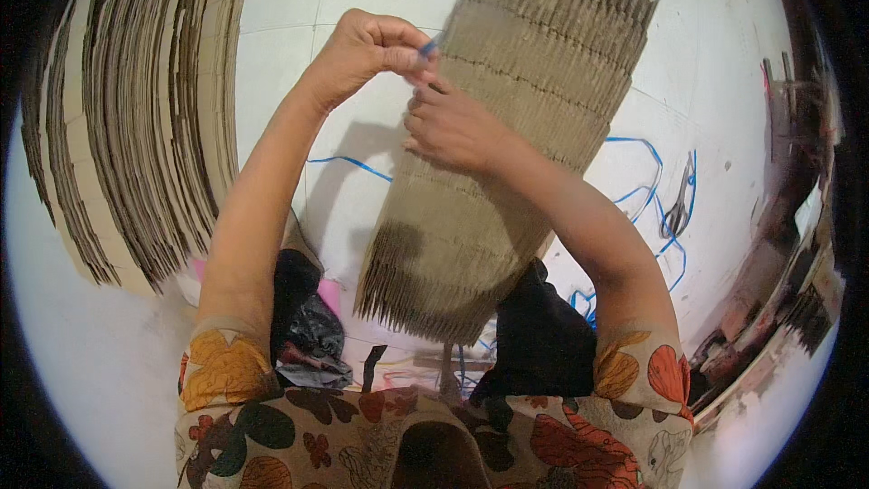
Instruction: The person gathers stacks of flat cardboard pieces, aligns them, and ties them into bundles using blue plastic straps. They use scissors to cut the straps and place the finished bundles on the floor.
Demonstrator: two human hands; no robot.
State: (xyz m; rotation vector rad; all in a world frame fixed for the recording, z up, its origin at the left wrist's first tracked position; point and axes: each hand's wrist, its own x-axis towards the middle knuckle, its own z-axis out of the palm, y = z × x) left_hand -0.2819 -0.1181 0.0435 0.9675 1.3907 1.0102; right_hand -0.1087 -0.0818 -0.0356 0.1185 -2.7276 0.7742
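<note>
A bundle of brown corrugated cardboard pieces [507, 118], stacked side by side with their edges up, lies slantwise in front of me. Above its left edge, my left hand [367, 50] pinches a short visible bit of blue strap [428, 48] between thumb and fingers. My right hand [455, 127] rests by the bundle's left side with its fingers curled, its fingertips close to those of my left hand. Motion blurs the spot where they meet, and what the right fingers hold is hidden. Another stretch of blue strap [358, 164] runs over the floor to the bundle's left edge.
Rows of stacked cardboard [154, 109] stand at the left. On the white floor to the right lie scissors [675, 215] and loose loops of blue strap [654, 167]. A black plastic bag [312, 340] lies near my left leg. Dark clutter [769, 254] lines the right side.
</note>
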